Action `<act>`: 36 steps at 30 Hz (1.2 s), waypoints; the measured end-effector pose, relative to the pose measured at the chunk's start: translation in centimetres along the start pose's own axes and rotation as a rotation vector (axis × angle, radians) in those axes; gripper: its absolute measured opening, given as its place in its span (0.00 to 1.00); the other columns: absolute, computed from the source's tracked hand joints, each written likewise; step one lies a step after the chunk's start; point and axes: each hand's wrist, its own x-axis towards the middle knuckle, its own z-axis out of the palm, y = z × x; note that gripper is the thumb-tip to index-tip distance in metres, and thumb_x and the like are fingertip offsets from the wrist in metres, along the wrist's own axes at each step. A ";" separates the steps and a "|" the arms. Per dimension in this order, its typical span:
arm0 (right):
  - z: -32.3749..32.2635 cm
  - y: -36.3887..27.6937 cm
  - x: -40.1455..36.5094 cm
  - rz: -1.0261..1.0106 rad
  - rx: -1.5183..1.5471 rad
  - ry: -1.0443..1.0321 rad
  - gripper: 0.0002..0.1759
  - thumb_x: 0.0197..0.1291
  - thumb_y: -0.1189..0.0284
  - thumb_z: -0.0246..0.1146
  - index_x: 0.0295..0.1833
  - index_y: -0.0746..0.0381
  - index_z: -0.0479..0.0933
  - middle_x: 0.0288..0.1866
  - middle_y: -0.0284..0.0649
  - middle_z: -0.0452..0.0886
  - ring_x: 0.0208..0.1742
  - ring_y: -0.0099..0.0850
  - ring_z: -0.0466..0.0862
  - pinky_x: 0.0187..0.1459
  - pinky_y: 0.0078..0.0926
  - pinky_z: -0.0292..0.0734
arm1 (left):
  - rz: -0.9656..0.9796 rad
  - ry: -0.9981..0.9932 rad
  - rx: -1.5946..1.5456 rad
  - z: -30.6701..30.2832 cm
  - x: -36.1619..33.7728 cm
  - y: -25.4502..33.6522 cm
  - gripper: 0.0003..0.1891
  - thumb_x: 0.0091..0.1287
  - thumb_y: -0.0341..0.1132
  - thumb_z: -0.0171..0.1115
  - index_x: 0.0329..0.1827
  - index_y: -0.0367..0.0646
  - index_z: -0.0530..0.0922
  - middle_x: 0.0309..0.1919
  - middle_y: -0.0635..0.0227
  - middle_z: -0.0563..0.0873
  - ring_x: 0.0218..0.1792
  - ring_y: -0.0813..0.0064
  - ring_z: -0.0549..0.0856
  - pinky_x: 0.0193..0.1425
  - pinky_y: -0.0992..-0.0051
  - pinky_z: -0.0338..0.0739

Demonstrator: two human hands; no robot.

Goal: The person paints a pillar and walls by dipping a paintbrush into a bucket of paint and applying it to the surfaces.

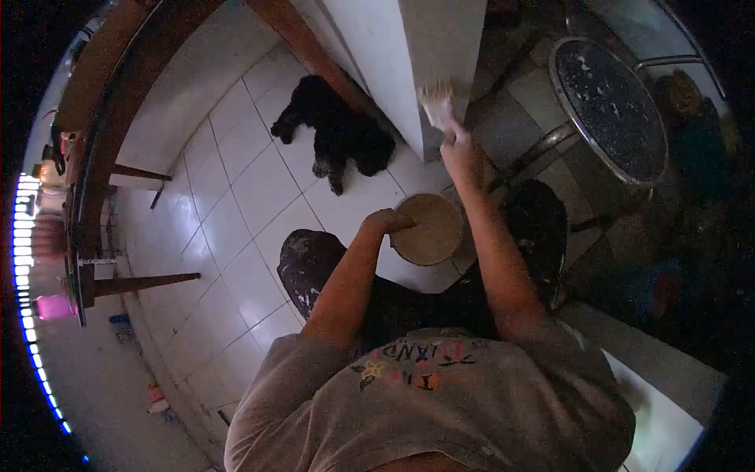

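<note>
In my right hand point(462, 153) is a wide paintbrush point(438, 108), its bristles pointing up and away from me. The bristle end overlaps the lower part of a pale pillar point(447, 59) in this view. My left hand point(387, 221) is closed over the near-left rim of a round bucket point(429, 256), thumb reaching inside. Tan colour fills the bucket's opening, and it stands between my knees. Paint-like pale marks spot my dark trousers.
A black dog point(334, 130) is on the white tiled floor point(259, 204) beside the pillar. A round-seated metal stool point(609, 110) stands at the right. Along the left runs a wooden table point(118, 102) with legs jutting over the floor.
</note>
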 end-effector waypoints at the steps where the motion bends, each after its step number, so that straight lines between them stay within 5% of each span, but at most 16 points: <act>1: 1.0 1.6 -0.5 -0.001 0.001 -0.007 0.17 0.61 0.63 0.50 0.55 0.46 0.73 0.34 0.54 0.79 0.34 0.54 0.78 0.34 0.42 0.75 | -0.004 -0.001 -0.005 0.4 2.8 -1.4 0.42 0.48 0.63 0.63 0.62 0.46 0.66 0.63 0.53 0.65 0.56 0.47 0.71 0.48 0.44 0.73; 3: 2.4 4.5 -1.3 0.229 -0.194 -0.268 0.18 0.60 0.62 0.50 0.55 0.46 0.73 0.38 0.51 0.80 0.38 0.52 0.79 0.39 0.44 0.74 | 0.140 0.061 0.165 0.9 9.8 -4.4 0.42 0.47 0.64 0.63 0.61 0.46 0.67 0.63 0.53 0.65 0.58 0.48 0.69 0.48 0.44 0.72; 7: 2.8 8.6 -1.4 0.321 -0.253 -0.356 0.23 0.54 0.64 0.54 0.59 0.50 0.70 0.40 0.53 0.79 0.39 0.50 0.79 0.41 0.40 0.74 | 0.210 -0.118 0.223 0.1 8.8 -3.1 0.44 0.45 0.65 0.64 0.61 0.47 0.67 0.62 0.53 0.66 0.58 0.49 0.70 0.49 0.44 0.72; 9: 0.5 6.6 -0.5 0.213 -0.252 -0.226 0.21 0.58 0.64 0.52 0.57 0.55 0.71 0.47 0.52 0.78 0.46 0.49 0.78 0.45 0.40 0.73 | 0.102 0.056 0.108 0.3 3.7 -1.9 0.44 0.44 0.65 0.64 0.60 0.46 0.68 0.60 0.53 0.69 0.55 0.48 0.72 0.46 0.44 0.73; 11: -6.8 -2.6 0.4 0.101 0.015 -0.100 0.20 0.60 0.64 0.51 0.56 0.59 0.71 0.46 0.52 0.78 0.47 0.48 0.78 0.46 0.39 0.73 | 0.154 0.041 0.110 -0.3 3.6 -1.3 0.44 0.44 0.66 0.64 0.60 0.46 0.69 0.59 0.52 0.70 0.51 0.48 0.75 0.43 0.45 0.75; 13: -9.3 -7.1 2.8 -0.220 0.256 0.271 0.19 0.61 0.64 0.52 0.55 0.61 0.72 0.44 0.53 0.78 0.46 0.48 0.78 0.46 0.38 0.73 | 0.098 0.006 0.111 -0.1 2.6 -1.0 0.42 0.45 0.66 0.63 0.59 0.46 0.70 0.57 0.53 0.71 0.51 0.49 0.76 0.40 0.46 0.76; 16: -10.8 -11.2 6.0 -0.361 0.351 0.303 0.19 0.60 0.63 0.54 0.53 0.61 0.73 0.40 0.53 0.79 0.42 0.48 0.79 0.44 0.37 0.74 | 0.163 -0.040 0.136 -0.2 3.3 -1.5 0.41 0.45 0.65 0.63 0.57 0.44 0.71 0.54 0.53 0.74 0.51 0.49 0.75 0.40 0.46 0.76; 19: -8.2 -9.8 7.4 -0.359 0.144 0.226 0.16 0.60 0.63 0.53 0.50 0.60 0.76 0.38 0.53 0.79 0.39 0.49 0.80 0.41 0.38 0.74 | 0.110 -0.006 0.105 -0.2 1.5 -0.9 0.40 0.46 0.65 0.62 0.55 0.42 0.73 0.51 0.54 0.77 0.49 0.49 0.76 0.40 0.47 0.76; 21: -7.1 -8.0 6.1 -0.128 0.131 -0.024 0.16 0.62 0.69 0.53 0.54 0.62 0.73 0.45 0.49 0.79 0.47 0.39 0.80 0.49 0.30 0.71 | 0.087 0.002 0.081 -0.3 0.5 -0.4 0.40 0.47 0.65 0.62 0.54 0.41 0.73 0.50 0.54 0.77 0.48 0.49 0.77 0.40 0.47 0.77; 26: -2.4 -1.8 1.9 0.046 0.073 -0.142 0.14 0.61 0.67 0.51 0.49 0.61 0.75 0.45 0.51 0.78 0.46 0.47 0.78 0.47 0.35 0.72 | 0.165 -0.029 0.047 -0.7 1.9 -1.0 0.39 0.48 0.65 0.60 0.52 0.40 0.74 0.49 0.53 0.78 0.47 0.50 0.78 0.42 0.50 0.78; 28: 0.2 2.0 0.4 0.104 -0.100 -0.179 0.16 0.54 0.65 0.55 0.47 0.57 0.77 0.37 0.50 0.80 0.39 0.48 0.80 0.41 0.40 0.75 | -0.017 -0.030 0.148 -0.7 -1.1 0.9 0.38 0.48 0.65 0.61 0.51 0.41 0.76 0.47 0.54 0.79 0.48 0.54 0.78 0.43 0.53 0.78; 31: 2.6 5.8 -0.3 0.191 -0.227 -0.407 0.18 0.58 0.61 0.52 0.50 0.57 0.75 0.45 0.50 0.78 0.45 0.50 0.78 0.46 0.42 0.72 | -0.016 -0.007 0.123 -0.3 -2.1 0.9 0.38 0.48 0.65 0.61 0.51 0.41 0.76 0.47 0.54 0.79 0.48 0.54 0.78 0.44 0.54 0.77; 36: 3.7 10.4 -1.7 0.167 -0.538 -0.432 0.17 0.58 0.61 0.51 0.48 0.57 0.77 0.43 0.50 0.79 0.45 0.49 0.78 0.45 0.44 0.72 | 0.002 0.048 0.070 0.4 -3.1 1.2 0.37 0.47 0.65 0.62 0.51 0.43 0.77 0.47 0.55 0.79 0.49 0.56 0.78 0.47 0.56 0.76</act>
